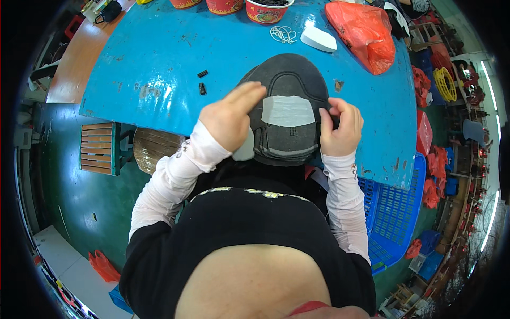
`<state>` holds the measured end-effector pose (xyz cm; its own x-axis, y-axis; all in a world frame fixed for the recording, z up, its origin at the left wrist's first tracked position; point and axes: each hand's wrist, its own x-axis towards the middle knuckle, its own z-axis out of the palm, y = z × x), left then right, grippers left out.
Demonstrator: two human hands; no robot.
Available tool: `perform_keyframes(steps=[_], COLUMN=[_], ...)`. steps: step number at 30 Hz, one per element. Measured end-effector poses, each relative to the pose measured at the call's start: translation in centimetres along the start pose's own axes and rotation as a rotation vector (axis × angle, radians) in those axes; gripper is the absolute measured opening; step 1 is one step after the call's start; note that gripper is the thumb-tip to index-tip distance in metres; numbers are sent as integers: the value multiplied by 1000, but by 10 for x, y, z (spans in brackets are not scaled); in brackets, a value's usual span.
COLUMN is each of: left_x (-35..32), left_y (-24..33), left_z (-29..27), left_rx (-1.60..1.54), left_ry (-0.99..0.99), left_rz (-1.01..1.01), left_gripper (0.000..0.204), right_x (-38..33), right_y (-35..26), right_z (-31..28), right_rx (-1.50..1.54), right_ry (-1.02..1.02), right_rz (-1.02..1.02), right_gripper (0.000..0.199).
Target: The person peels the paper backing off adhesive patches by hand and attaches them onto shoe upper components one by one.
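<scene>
A single head-worn fisheye looks steeply down, close over the blue table (159, 64).

Blue-painted worktable (149, 64), scuffed and chipped, over a dark green floor (79, 202). Left of it, a slatted wooden stool (98, 148) beside a round woven seat (151, 151); farther left, an orange-brown tabletop (79, 58). At right, a blue plastic crate (396, 212), red bags (433, 175) and a yellow basket (445, 84) along a cluttered aisle. Strip lights (490, 85) glowing at the far right edge.
</scene>
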<state>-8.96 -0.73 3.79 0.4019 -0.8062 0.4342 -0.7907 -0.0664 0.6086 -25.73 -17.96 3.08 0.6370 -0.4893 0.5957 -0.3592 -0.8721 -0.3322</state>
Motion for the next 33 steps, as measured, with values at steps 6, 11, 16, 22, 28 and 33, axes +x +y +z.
perform_keyframes(steps=[6, 11, 16, 22, 28, 33], left_x=[-10, 14, 11, 12, 5, 5], left_y=[16, 26, 29, 25, 16, 8], left_z=[-21, -3, 16, 22, 20, 19], left_rx=[-866, -687, -898, -978, -944, -795], left_ry=[134, 214, 282, 442, 476, 472], left_rz=[-404, -119, -163, -189, -215, -162], left_gripper=[41, 37, 32, 24, 23, 23], right_x=[7, -55, -18, -11, -13, -15], right_y=[38, 197, 83, -43, -52, -60], right_z=[-65, -65, -65, -37, -20, -14], right_rx=[707, 126, 129, 1418, 1612, 1543], right_ry=[372, 192, 211, -540, -593, -545], right_rz=[596, 627, 398, 658, 803, 854], right_gripper=[23, 21, 26, 27, 21, 18])
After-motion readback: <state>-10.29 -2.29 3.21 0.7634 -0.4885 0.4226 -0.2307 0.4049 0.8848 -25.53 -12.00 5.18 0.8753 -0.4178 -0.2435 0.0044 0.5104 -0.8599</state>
